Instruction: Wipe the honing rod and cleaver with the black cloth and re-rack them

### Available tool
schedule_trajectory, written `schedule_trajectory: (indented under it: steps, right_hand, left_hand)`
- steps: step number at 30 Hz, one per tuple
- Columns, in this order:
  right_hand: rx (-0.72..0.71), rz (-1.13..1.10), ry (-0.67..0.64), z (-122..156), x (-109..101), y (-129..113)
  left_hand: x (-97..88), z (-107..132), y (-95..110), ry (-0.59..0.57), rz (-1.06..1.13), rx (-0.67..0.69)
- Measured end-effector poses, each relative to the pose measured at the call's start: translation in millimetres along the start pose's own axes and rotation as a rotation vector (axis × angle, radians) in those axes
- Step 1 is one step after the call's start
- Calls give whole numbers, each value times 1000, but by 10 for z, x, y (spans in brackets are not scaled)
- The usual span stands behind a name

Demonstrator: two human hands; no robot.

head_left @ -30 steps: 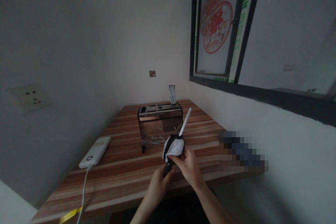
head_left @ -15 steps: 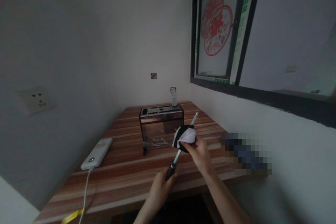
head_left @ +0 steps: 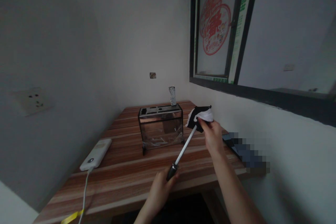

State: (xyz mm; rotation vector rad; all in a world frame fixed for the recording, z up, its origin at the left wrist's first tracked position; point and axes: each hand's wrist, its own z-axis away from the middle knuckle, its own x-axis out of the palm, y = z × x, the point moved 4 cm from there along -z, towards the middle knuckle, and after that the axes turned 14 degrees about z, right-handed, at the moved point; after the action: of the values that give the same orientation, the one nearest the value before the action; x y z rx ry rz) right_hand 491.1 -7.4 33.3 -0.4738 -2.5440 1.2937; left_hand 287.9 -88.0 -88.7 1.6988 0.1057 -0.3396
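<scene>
A slim pale rod with a black handle [head_left: 172, 172] slants up and to the right over the table. My left hand [head_left: 160, 187] is closed around the handle. Up at the rod's far end, a black-and-white cloth [head_left: 203, 116] covers the tip. My right hand [head_left: 214, 135] pinches this cloth around the rod, with the thumb and fingers pressed on it. The pale shaft [head_left: 186, 146] shows bare between the cloth and the handle.
A clear-sided box with a dark frame [head_left: 160, 110] stands behind the hands, with a crumpled silvery packet [head_left: 172, 96] on top. On the left of the wooden table [head_left: 118, 176] lies a white power bank [head_left: 96, 154] with a cable. A blurred dark object [head_left: 245, 150] lies at right.
My right hand has slid the cloth up and to the right along the rod to its far end. More shaft shows below it, while my left hand stays on the handle.
</scene>
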Motion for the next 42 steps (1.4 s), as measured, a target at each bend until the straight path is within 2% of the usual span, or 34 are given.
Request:
schedule_trajectory:
  steps: [7,15,18,25,33,37,42]
  right_hand:
    - [-30,-85,184,-69,18,5]
    - [-14,-12,150,78,88,33]
    - [33,-5,94,195,120,40]
    - [100,-27,-180,563,281,99]
    - [210,-73,-363,1019,450,158]
    - [233,-60,-416,1171,517,176]
    - [248,-46,-422,1195,511,229]
  left_hand:
    - [7,-6,-32,-9,-29,-10]
    - [-4,16,13,-2,1,2]
    - [-8,5,16,8,14,-2]
    - [-11,-13,-61,11,16,-5]
    - [-11,-65,-158,32,99,11]
    - [-23,-65,-141,9,176,24]
    - [-25,-48,-94,-26,195,1]
